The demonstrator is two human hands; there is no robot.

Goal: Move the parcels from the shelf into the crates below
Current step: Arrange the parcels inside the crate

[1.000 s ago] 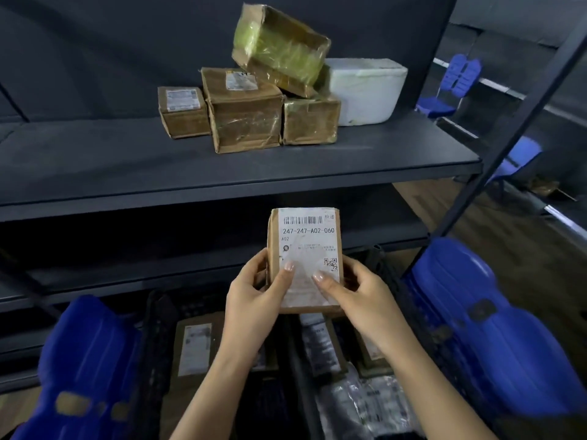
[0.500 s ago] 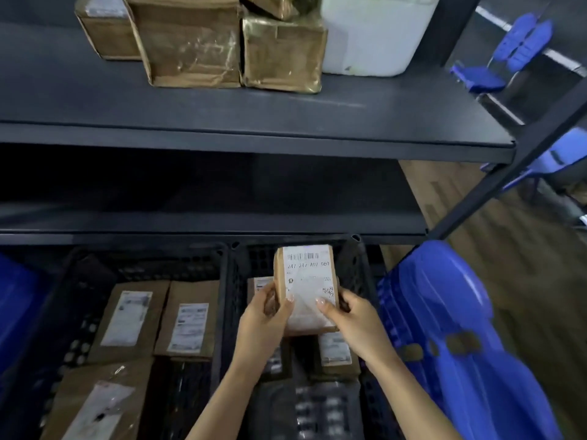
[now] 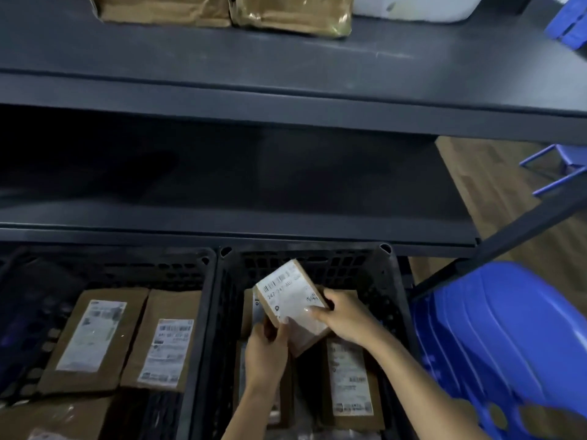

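A small brown parcel with a white label is tilted over the right black crate. My left hand grips its lower left edge and my right hand grips its right side. Other labelled parcels lie flat in that crate beneath my hands. On the upper shelf, brown taped parcels stand at the top edge of view.
A second black crate on the left holds flat brown parcels. A white foam box stands on the shelf. A blue plastic chair is close on the right, beside a slanted shelf post.
The parcel has gone down from in front of the shelf into the mouth of the right crate and turned aslant. My view has dropped towards the crates.
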